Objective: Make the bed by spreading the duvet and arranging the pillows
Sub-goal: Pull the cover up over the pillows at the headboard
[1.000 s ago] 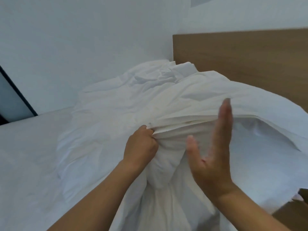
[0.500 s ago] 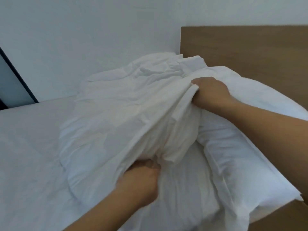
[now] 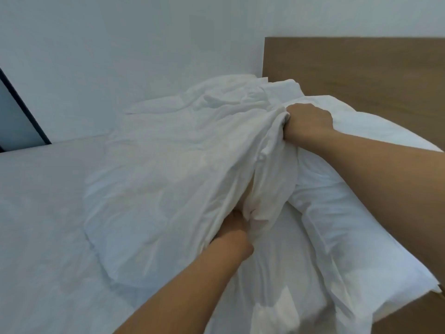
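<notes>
- The bed (image 3: 43,213) fills the lower left of the frame; its sheet lies bare there because the cover has not been spread over it yet.
- The duvet (image 3: 168,169) sits bunched in the middle of the frame, heaped toward the headboard (image 3: 361,73) at upper right. I judge I have it gathered so I can find an edge and draw it out flat.
- A pillow (image 3: 361,213) lies at right, under my right forearm and partly under the bunched cloth; its far end runs out of the frame.
- My right hand (image 3: 309,121) is closed in a fist round a thick fold of the duvet, right of centre, holding that edge up.
- My left hand (image 3: 234,227) is at lower centre, tucked into the same hanging fold. The cloth covers my fingers, but they seem curled into it.
- I cannot tell if a second pillow lies under the heap.
</notes>
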The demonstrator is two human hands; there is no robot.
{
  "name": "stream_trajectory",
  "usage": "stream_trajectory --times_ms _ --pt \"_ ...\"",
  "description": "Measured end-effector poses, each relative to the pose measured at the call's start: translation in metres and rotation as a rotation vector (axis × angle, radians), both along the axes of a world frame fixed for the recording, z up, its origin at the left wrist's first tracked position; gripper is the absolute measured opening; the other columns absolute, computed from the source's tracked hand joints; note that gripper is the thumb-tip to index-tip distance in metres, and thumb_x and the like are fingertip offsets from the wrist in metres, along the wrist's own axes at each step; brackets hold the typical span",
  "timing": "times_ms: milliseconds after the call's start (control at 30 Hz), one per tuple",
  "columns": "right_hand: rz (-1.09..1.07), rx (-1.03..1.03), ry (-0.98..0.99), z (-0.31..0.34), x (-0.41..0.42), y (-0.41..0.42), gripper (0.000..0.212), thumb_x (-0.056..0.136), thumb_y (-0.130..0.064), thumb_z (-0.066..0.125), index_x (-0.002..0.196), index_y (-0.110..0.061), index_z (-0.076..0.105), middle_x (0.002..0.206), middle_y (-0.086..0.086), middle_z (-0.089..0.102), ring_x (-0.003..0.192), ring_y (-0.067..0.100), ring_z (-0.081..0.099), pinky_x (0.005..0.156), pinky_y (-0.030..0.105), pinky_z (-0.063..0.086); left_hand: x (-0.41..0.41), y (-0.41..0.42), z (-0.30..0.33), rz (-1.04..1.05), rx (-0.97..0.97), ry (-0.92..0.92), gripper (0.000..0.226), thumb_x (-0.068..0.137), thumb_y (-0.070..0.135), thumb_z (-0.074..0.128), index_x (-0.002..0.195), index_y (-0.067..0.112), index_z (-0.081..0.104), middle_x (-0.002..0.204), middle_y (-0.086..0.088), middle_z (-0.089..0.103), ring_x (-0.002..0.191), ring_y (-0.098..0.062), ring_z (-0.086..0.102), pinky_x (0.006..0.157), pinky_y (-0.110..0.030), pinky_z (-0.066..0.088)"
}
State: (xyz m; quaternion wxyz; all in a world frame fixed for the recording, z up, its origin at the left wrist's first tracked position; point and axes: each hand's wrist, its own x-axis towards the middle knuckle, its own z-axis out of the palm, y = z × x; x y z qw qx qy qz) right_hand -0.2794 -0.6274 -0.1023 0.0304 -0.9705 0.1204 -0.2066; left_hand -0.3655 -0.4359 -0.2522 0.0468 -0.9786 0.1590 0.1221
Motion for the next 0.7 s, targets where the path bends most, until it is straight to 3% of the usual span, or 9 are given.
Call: stream_trajectory --times_ms 100,167,200,300,400,467,600,700 --pt "-0.044 -0.012 -0.002 -0.007 0.009 0.002 0.01 0.088 -0.027 0.048 0.086 -0.021 0.056 0.098 0.006 0.063 0.093 0.029 0.06 0.076 0.036 0.039 0.004 0.01 -0.02 -0.085 0.25 -0.024 0.087 0.093 0.07 0.017 0.143 0.001 0.037 0.147 -0.01 0.041 0.134 -0.03 0.041 0.104 -0.035 0.035" --pt "-0.058 -0.012 0.005 -0.009 0.015 0.005 0.01 0.088 -0.026 0.048 0.086 -0.02 0.056 0.099 0.007 0.063 0.094 0.03 0.06 0.078 0.037 0.04 -0.004 0.018 -0.015 -0.205 0.368 -0.01 0.056 0.104 0.039 0.03 0.144 0.001 0.033 0.149 -0.015 0.036 0.136 -0.033 0.036 0.108 -0.037 0.03" --pt "-0.062 -0.02 0.01 -0.009 0.017 0.008 0.009 0.088 -0.025 0.048 0.086 -0.02 0.056 0.1 0.007 0.063 0.095 0.03 0.06 0.079 0.037 0.04 -0.008 0.018 -0.011 -0.176 0.355 0.016 0.053 0.1 0.03 0.044 0.145 0.004 0.031 0.148 -0.017 0.036 0.136 -0.033 0.035 0.111 -0.038 0.028" --pt "-0.076 -0.051 0.018 -0.012 0.024 0.017 0.007 0.088 -0.022 0.048 0.086 -0.02 0.054 0.104 0.008 0.064 0.099 0.031 0.06 0.084 0.038 0.04 -0.011 0.015 0.01 -0.146 -0.098 -0.086 0.065 0.087 0.031 0.058 0.142 0.012 0.03 0.137 -0.012 0.041 0.126 -0.031 0.041 0.104 -0.04 0.034" --pt "-0.089 -0.067 0.038 -0.012 0.024 0.022 0.01 0.09 -0.02 0.047 0.092 -0.019 0.056 0.109 0.01 0.063 0.104 0.032 0.059 0.09 0.039 0.04 -0.013 0.009 0.02 -0.187 -0.189 -0.116 0.07 0.086 0.032 0.056 0.145 0.011 0.025 0.138 -0.011 0.038 0.125 -0.031 0.039 0.1 -0.042 0.035" --pt "-0.077 -0.1 0.047 -0.01 0.022 0.025 0.017 0.09 -0.02 0.048 0.102 -0.016 0.059 0.113 0.012 0.062 0.108 0.034 0.057 0.093 0.04 0.038 -0.021 0.008 0.0 -0.173 -0.012 -0.146 0.067 0.086 0.033 0.057 0.142 0.009 0.029 0.137 -0.014 0.036 0.122 -0.034 0.039 0.099 -0.046 0.035" --pt "-0.051 -0.238 0.043 -0.018 0.023 0.022 0.026 0.09 -0.02 0.05 0.113 -0.012 0.058 0.116 0.014 0.061 0.109 0.036 0.056 0.093 0.042 0.038 -0.03 0.016 -0.057 -0.248 0.546 -0.138 0.059 0.093 0.025 0.052 0.142 0.003 0.029 0.136 -0.023 0.032 0.119 -0.037 0.041 0.097 -0.053 0.037" --pt "-0.056 -0.321 0.063 -0.03 0.028 0.022 0.025 0.092 -0.019 0.048 0.113 -0.01 0.058 0.114 0.015 0.061 0.106 0.036 0.057 0.09 0.042 0.038 -0.041 0.024 -0.063 -0.465 0.724 -0.129 0.038 0.095 0.015 0.047 0.131 0.004 0.045 0.124 -0.017 0.049 0.109 -0.033 0.051 0.091 -0.046 0.045"
